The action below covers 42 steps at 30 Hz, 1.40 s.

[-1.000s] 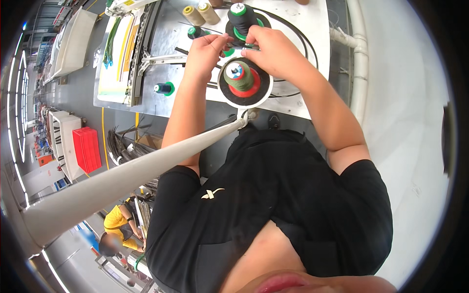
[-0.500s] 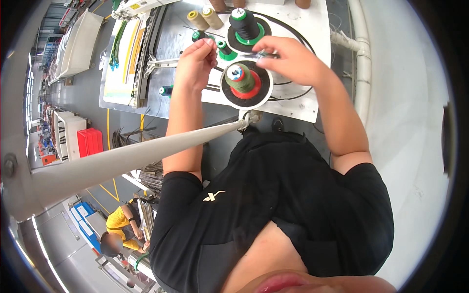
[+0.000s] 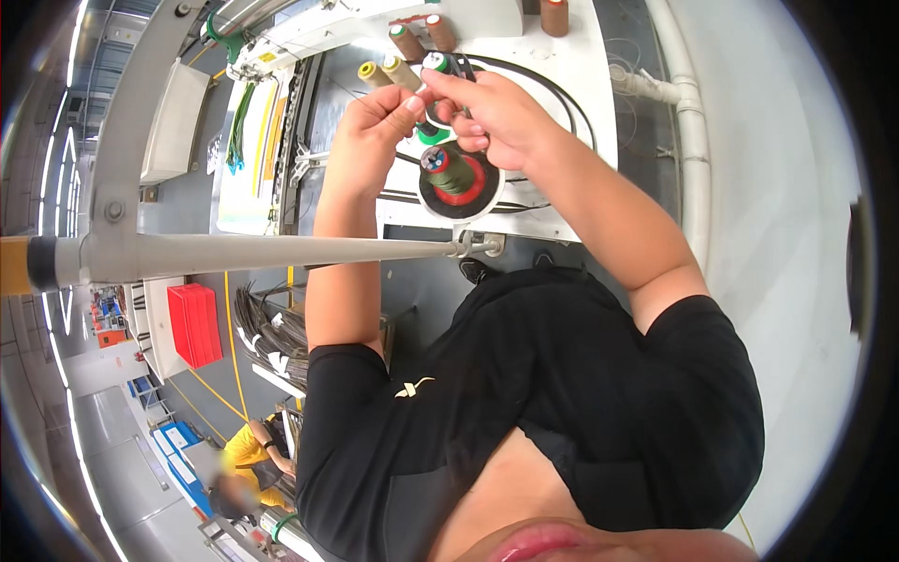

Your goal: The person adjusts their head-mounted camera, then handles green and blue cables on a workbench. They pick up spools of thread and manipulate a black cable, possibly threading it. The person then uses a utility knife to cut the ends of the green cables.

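Observation:
My left hand (image 3: 373, 140) is closed in a pinch over the white table, its fingertips meeting those of my right hand. Whatever is in that pinch is too fine to make out. My right hand (image 3: 506, 120) curls round small dark metal thread snips (image 3: 466, 67), mostly hidden by the fingers. Just below both hands, a cone of olive thread (image 3: 453, 176) with a red base stands on a round black-and-white holder (image 3: 489, 199). Behind my fingers are a white-topped cone (image 3: 435, 62) and a small green-based spool (image 3: 432, 134), both partly covered.
Beige cones (image 3: 375, 74) and brown cones (image 3: 406, 43) stand farther back, beside a white machine (image 3: 318, 39). A pale pole (image 3: 300, 248) crosses in front of my left forearm. At lower left, a person in yellow (image 3: 248, 450) works near a red crate (image 3: 195, 325).
My right hand has moved left and up with the snips, bringing its fingertips to my left hand. The view has shifted, and the pole now lies more level.

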Motion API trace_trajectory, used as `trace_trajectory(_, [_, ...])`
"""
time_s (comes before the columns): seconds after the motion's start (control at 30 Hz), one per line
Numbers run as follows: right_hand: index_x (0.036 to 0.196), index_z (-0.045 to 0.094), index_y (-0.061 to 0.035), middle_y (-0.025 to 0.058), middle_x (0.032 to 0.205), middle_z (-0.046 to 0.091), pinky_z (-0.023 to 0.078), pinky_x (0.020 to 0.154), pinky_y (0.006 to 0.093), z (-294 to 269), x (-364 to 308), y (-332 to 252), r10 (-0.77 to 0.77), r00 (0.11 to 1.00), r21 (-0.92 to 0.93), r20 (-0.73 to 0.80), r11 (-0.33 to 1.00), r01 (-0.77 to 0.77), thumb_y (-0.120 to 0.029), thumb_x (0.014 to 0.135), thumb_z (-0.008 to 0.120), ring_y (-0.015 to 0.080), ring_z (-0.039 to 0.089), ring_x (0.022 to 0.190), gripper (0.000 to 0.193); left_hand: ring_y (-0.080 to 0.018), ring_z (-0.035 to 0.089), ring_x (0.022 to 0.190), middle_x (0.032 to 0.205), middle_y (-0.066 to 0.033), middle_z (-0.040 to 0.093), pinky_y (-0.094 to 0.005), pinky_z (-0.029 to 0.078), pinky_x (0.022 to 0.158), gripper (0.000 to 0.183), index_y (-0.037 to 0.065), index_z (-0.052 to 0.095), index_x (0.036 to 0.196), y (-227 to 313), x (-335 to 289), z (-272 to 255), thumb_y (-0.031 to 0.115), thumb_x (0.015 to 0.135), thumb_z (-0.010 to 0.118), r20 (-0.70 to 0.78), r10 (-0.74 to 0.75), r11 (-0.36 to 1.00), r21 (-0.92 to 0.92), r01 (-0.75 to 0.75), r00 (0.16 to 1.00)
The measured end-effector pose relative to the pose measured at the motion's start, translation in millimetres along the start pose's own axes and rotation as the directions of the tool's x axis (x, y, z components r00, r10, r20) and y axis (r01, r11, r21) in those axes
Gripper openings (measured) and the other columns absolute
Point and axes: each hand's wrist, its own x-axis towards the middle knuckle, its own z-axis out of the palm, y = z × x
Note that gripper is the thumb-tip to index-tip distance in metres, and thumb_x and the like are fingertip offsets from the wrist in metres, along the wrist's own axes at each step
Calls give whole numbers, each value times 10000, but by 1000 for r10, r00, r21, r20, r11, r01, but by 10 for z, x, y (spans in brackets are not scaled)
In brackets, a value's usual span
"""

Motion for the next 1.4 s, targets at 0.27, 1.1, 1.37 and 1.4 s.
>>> trace_trajectory(0.27, [958, 634, -57, -5, 770, 566, 298, 462, 216, -29, -22, 12, -96, 989, 95, 112, 992, 85, -186, 985, 663, 31, 406, 542, 135, -74, 578, 823, 891, -19, 696, -237, 466, 771, 148, -28, 703, 982, 79, -105, 71, 114, 989, 661, 93, 5, 999, -33, -2, 996])
trace_trajectory(1.1, [940, 709, 30, 175, 736, 662, 487, 585, 337, -980, -1588, 57, -538, 841, -942, 61, 247, 226, -111, 916, 685, 232, 627, 617, 145, -313, 650, 918, 992, -129, 685, -405, 511, 803, 215, 0, 694, 1074, 799, -1176, 731, 142, 917, 724, 554, 392, 874, 25, -485, 734])
trace_trajectory(1.37, [825, 645, -44, 107, 696, 600, 493, 552, 384, -801, -2035, -252, -477, 646, -788, 595, -188, 587, 71, 728, 641, 313, 610, 604, 151, -372, 622, 1017, 1122, -198, 647, -447, 494, 904, 392, -38, 594, 1245, 843, -453, 1605, 281, 1026, 536, 468, 535, 751, 119, -650, 703])
trace_trajectory(1.4, [823, 642, -46, 105, 698, 601, 492, 554, 386, -784, -2075, -306, -511, 626, -790, 589, -202, 579, 71, 726, 642, 313, 610, 606, 152, -374, 623, 999, 1088, -191, 661, -448, 496, 890, 396, -27, 602, 1244, 852, -443, 1605, 298, 1030, 529, 521, 500, 744, 150, -651, 692])
